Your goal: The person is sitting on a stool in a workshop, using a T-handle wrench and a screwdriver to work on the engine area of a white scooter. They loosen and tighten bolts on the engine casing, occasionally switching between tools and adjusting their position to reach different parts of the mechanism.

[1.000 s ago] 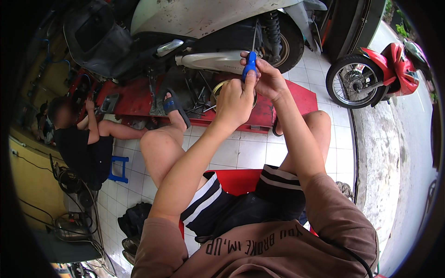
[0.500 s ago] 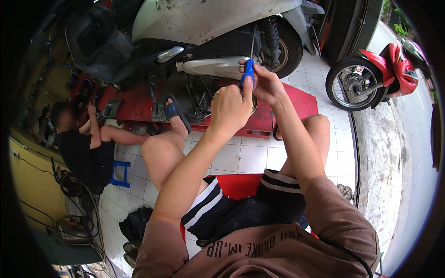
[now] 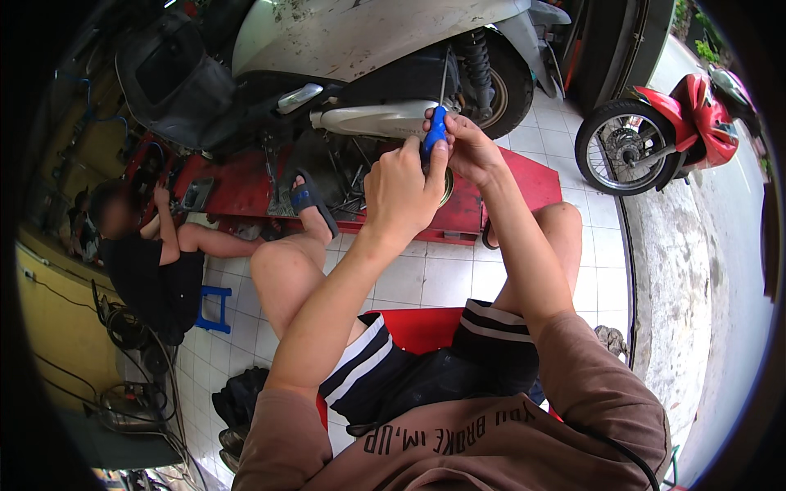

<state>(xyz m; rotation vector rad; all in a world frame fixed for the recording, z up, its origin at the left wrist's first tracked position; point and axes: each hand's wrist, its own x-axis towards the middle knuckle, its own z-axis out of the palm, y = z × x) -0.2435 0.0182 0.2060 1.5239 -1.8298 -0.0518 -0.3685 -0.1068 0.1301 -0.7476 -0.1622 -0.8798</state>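
Two hands meet on one blue-handled screwdriver [image 3: 435,136] just above the centre of the frame, its shaft aimed up toward a silver-grey scooter [image 3: 372,45] along the top. Your left hand [image 3: 403,192] is curled closed about the butt of the handle, thumb laid against it; your right hand [image 3: 473,151] grips the forward end between thumb and fingers. The shaft runs just left of the rear shock absorber [image 3: 477,72] in the frame; whether its tip touches anything, you cannot tell from this view.

For clean work, it seems best to let your right fingers steer while your left palm gives the push and turn, with the shaft square to whatever it meets. A tilted tip would likely slip, so ease off if it rides up. Mind the gold-rimmed round container [image 3: 447,187], partly hidden behind your left hand on the red platform [image 3: 528,184], right of centre.
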